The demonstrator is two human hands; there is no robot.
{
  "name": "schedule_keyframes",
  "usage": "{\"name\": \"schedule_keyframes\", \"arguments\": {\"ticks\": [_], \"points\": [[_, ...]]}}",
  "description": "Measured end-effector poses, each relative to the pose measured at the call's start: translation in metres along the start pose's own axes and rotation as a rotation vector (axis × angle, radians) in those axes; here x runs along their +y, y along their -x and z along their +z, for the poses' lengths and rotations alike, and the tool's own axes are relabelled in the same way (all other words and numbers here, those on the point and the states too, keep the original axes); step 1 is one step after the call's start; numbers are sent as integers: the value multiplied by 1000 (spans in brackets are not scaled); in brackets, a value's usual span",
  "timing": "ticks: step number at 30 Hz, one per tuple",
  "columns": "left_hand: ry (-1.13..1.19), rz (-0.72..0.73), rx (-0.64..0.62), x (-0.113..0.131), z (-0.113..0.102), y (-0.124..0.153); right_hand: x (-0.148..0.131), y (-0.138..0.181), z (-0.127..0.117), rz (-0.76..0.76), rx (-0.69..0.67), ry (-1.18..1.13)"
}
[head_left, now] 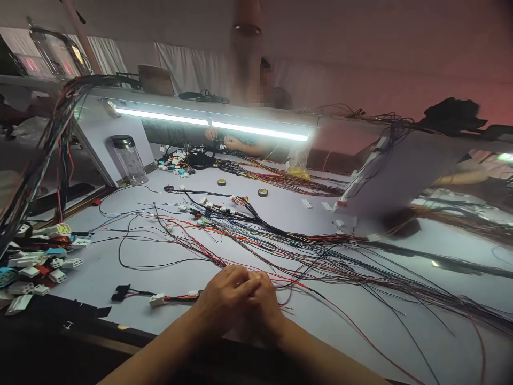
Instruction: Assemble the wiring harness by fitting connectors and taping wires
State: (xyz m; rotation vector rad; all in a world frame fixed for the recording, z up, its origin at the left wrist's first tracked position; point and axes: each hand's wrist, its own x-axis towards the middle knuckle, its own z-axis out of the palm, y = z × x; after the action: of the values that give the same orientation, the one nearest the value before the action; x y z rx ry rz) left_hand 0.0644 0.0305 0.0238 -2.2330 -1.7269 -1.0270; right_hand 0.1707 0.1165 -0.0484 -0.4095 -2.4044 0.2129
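My left hand (224,300) and my right hand (265,307) are pressed together at the near edge of the white table (120,278), fingers curled closed. A short lead (176,297) of red and black wires, with a white connector (157,299) and a black connector (120,292), runs along the table into my left hand. Thin red wires (298,286) come out from under my right hand. What the fingers pinch is hidden. A wide spread of loose coloured wires (320,256) lies just beyond both hands.
White and blue connectors (36,264) are piled at the left edge. A clear jar (127,159) stands at the back left under a lit strip lamp (212,124). Two tape rolls (262,192) lie mid-table. Another person's hands (224,140) work across the table.
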Motion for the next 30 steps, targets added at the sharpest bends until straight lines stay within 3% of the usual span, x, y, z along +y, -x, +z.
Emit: {"name": "schedule_keyframes", "arguments": {"ticks": [3, 7, 9, 11, 13, 15, 18, 21, 24, 30], "points": [[107, -44, -15, -15, 17, -20, -2, -4, -5, 39, -119, -59], [371, -266, 110, -39, 25, -14, 7, -25, -48, -85, -390, -452], [529, -400, 172, -44, 25, -10, 21, -45, -71, 23, -477, -626], [639, -486, 225, -46, 24, -9, 37, -70, -81, 158, -423, -629], [715, -561, 256, -47, 24, -10, 53, -97, -71, 260, -299, -539], [798, -653, 296, -51, 26, -13, 64, -121, -46, 275, -242, -449], [961, -835, 407, -58, 30, -14, 70, -149, -1, 175, -265, -288], [1087, -1019, 550, -67, 33, -14, 66, -165, 28, 121, -337, -109], [1191, -1113, 657, -73, 35, -14, 67, -171, 37, 96, -383, -43], [1361, -1159, 809, -77, 35, -17, 95, -156, 31, -65, -309, -280]]}}
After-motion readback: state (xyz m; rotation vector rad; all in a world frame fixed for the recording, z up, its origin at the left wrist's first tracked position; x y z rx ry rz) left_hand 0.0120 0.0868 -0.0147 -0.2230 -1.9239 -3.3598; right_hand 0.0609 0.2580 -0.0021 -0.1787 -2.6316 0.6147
